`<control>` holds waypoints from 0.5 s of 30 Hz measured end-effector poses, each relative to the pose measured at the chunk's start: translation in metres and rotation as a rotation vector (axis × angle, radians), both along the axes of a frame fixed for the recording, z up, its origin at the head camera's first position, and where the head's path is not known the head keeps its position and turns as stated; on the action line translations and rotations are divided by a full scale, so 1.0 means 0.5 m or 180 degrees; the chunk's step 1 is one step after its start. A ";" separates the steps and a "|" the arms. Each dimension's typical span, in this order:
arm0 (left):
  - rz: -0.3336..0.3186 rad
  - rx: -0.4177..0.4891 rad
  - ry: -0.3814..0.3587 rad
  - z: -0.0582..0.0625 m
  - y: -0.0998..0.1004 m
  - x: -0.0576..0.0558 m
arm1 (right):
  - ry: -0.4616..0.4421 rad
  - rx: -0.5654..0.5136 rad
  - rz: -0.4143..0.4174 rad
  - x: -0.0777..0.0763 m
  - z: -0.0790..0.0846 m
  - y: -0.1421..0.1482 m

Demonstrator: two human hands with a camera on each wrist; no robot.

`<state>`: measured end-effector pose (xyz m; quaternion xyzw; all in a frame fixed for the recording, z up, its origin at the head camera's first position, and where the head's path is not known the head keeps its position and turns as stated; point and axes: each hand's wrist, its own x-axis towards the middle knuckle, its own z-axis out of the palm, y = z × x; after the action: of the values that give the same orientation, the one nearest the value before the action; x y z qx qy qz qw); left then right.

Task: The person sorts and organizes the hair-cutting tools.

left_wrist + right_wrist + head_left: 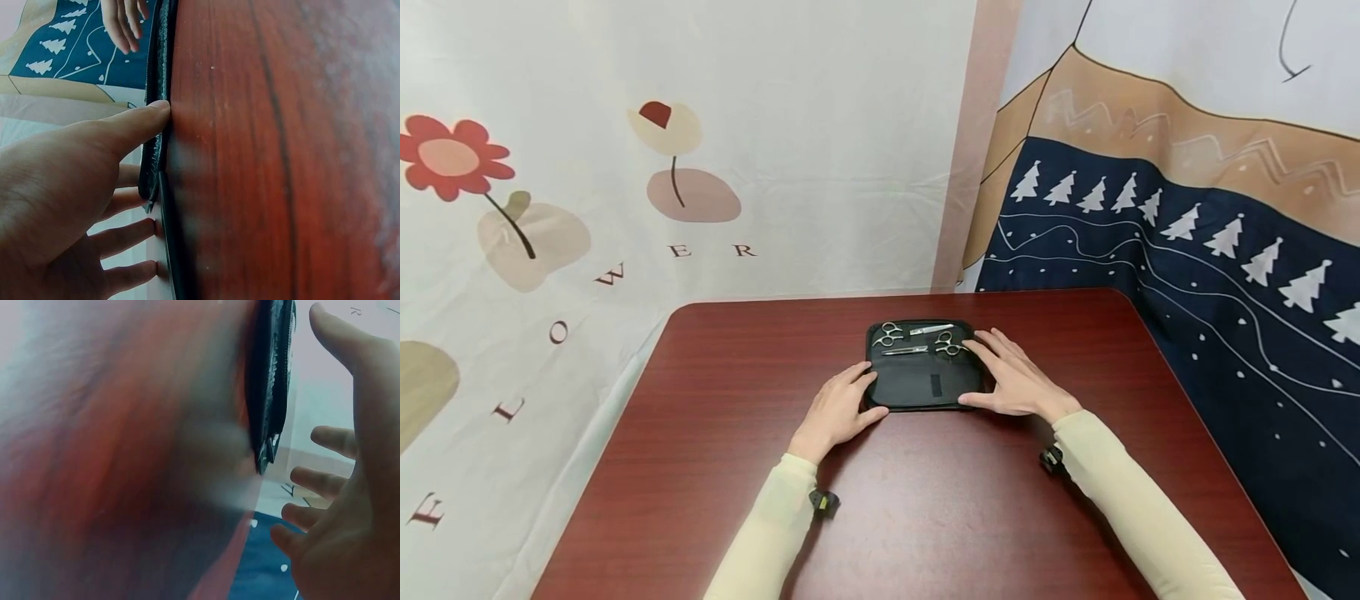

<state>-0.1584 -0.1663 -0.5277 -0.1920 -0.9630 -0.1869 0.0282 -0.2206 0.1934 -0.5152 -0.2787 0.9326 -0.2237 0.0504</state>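
A black zippered case [910, 385] lies on the table with two pairs of silver scissors in it. One pair of scissors [887, 335] has its finger rings to the left. The other pair of scissors [951, 346] has its rings to the right. My left hand [837, 410] is at the case's near left corner, and its thumb [147, 119] touches the near edge, fingers spread along the left side. On the opposite side, my right hand [1018, 379] has its fingers spread beside the right edge; the right wrist view shows its palm and fingers apart from the case [270, 381].
The reddish-brown table [925, 492] has rounded far corners. Behind it hangs a pale cloth [820, 150] printed with flowers and letters. A navy cloth [1150, 250] with white trees hangs along the right. Each wrist wears a small black device [825, 502].
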 end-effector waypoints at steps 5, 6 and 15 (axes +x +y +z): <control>0.0051 -0.0009 -0.0123 0.006 0.003 0.001 | -0.0036 0.0033 -0.0041 0.015 -0.006 0.020; 0.0058 -0.0014 -0.0149 0.007 0.003 0.000 | -0.0034 0.0047 -0.0045 0.016 -0.008 0.022; 0.0103 -0.0077 -0.0162 0.004 0.004 -0.004 | -0.0020 0.0087 -0.0030 0.030 -0.008 0.028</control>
<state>-0.1606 -0.1643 -0.5258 -0.1719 -0.9686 -0.1796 0.0044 -0.2054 0.2075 -0.5194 -0.2729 0.9367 -0.2121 0.0561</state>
